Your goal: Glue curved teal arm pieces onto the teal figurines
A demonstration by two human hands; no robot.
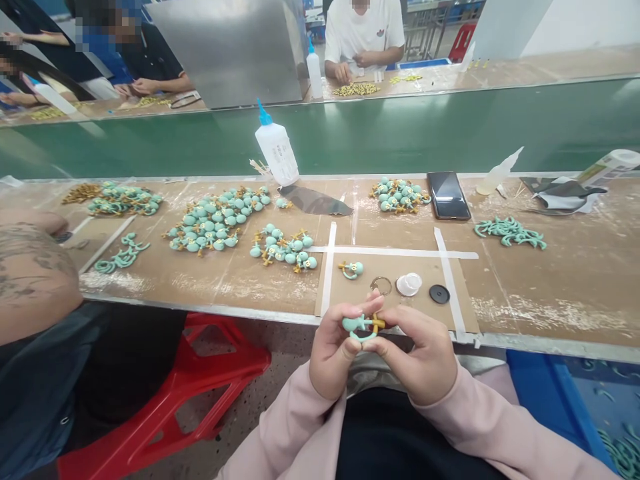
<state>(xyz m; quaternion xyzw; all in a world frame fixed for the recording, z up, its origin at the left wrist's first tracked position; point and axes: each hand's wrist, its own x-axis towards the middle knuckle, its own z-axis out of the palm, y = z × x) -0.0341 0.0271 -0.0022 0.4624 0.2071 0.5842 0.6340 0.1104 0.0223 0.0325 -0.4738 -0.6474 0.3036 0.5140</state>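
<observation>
Between my two hands, just off the table's front edge, is a small mint-green figure (355, 324) with a curved green piece below it and a mustard-coloured end. My left hand (334, 347) pinches its rounded green side. The mustard end and the curved piece are pinched by my right hand (423, 350). Beyond them on the cardboard (395, 258) lie a similar figure (352, 269), a metal ring (381, 285), a small white cup (410, 284) and a black round lid (439, 294).
Piles of mint figures (220, 220) spread to the left; another pile (399, 195) sits beside a phone (449, 195). Curved green pieces (510, 232) lie right. A white bottle (277, 150) stands at the back. A co-worker's arm (37, 267), red stool (215, 373) and blue bin (555, 400) flank me.
</observation>
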